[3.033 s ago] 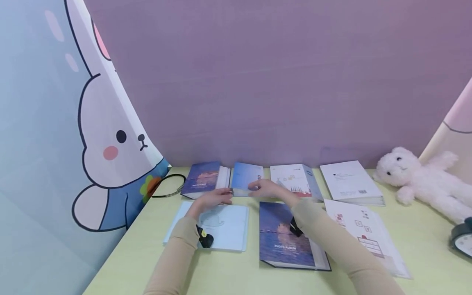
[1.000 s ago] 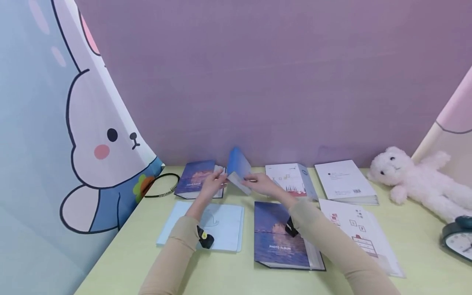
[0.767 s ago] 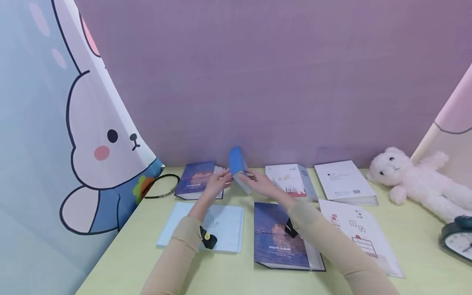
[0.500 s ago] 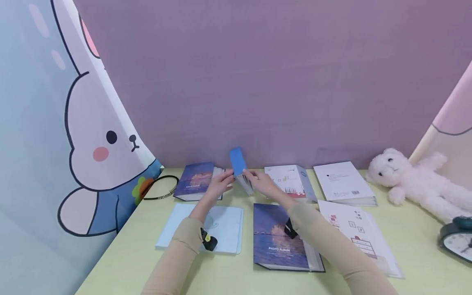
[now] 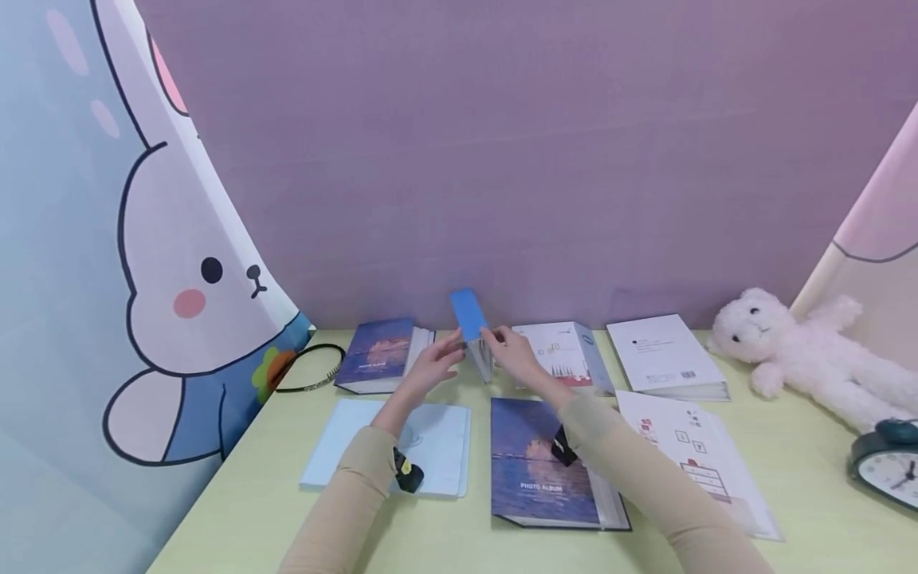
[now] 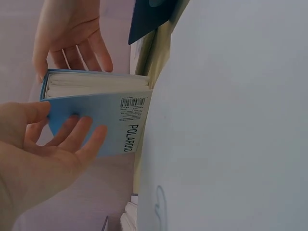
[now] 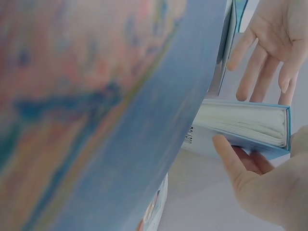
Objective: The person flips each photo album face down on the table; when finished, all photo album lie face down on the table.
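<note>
Now the small blue album (image 5: 471, 328) stands almost on end at the back of the bench (image 5: 459, 534), between the purple album (image 5: 380, 353) at the rear left and the white album (image 5: 566, 355). The left hand (image 5: 430, 368) lies against one cover with fingers nearly straight, and the right hand (image 5: 511, 357) supports the other side with fingers loosely extended; neither is curled tight round it. In the left wrist view the barcode cover (image 6: 98, 122) faces that palm and the page block faces up.

To do this well, I judge both palms should press evenly on the covers so the pages stay shut, and the lower edge should stay on or near the bench as a pivot.

Three seconds ago it lay flat under both hands; a second ago it was tilted, and it now stands steeper, its narrow edge toward the head camera.
</note>
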A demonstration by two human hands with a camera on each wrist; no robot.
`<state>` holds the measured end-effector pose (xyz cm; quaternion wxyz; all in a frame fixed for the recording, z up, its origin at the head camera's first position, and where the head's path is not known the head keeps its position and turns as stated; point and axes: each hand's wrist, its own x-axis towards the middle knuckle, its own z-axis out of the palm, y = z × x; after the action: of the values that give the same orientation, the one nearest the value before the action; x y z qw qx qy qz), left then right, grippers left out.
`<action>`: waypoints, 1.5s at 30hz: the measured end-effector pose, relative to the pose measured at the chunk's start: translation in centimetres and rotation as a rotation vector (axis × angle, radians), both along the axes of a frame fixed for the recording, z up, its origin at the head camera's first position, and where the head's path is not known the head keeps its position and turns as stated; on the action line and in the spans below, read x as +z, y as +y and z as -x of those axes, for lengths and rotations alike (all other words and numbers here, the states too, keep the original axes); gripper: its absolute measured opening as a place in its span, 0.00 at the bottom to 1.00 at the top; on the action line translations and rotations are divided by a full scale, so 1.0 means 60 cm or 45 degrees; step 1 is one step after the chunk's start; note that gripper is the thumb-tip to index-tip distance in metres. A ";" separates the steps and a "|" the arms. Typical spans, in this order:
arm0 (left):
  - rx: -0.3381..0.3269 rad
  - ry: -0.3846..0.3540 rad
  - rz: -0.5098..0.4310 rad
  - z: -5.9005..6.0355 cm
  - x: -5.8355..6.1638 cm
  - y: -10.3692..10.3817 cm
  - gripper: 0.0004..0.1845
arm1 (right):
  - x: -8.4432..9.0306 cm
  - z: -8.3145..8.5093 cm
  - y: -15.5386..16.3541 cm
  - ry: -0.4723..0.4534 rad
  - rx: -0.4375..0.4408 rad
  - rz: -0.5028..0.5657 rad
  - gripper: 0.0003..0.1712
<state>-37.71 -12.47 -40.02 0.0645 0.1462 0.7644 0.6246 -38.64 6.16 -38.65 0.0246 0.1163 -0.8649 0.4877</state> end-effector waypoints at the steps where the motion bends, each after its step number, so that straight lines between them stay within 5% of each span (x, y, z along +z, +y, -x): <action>1: 0.005 0.003 0.006 0.000 0.000 0.001 0.27 | 0.001 -0.001 -0.001 0.023 0.005 -0.007 0.32; 17: 0.049 0.053 0.059 -0.003 0.008 0.007 0.26 | 0.007 -0.010 -0.009 -0.028 0.028 0.025 0.34; 25: -0.003 -0.097 0.055 -0.006 0.000 0.004 0.24 | 0.001 -0.001 -0.003 -0.001 0.032 0.125 0.36; 31: -0.030 -0.168 0.166 -0.001 -0.008 0.002 0.23 | -0.001 0.000 0.003 0.063 0.031 -0.006 0.46; 45: -0.039 -0.240 0.288 -0.011 -0.004 -0.023 0.23 | -0.004 0.000 -0.002 0.039 -0.012 -0.142 0.42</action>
<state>-37.08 -13.86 -40.27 0.1617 0.0905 0.8182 0.5443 -38.63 6.06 -38.90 0.0334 0.1210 -0.8907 0.4369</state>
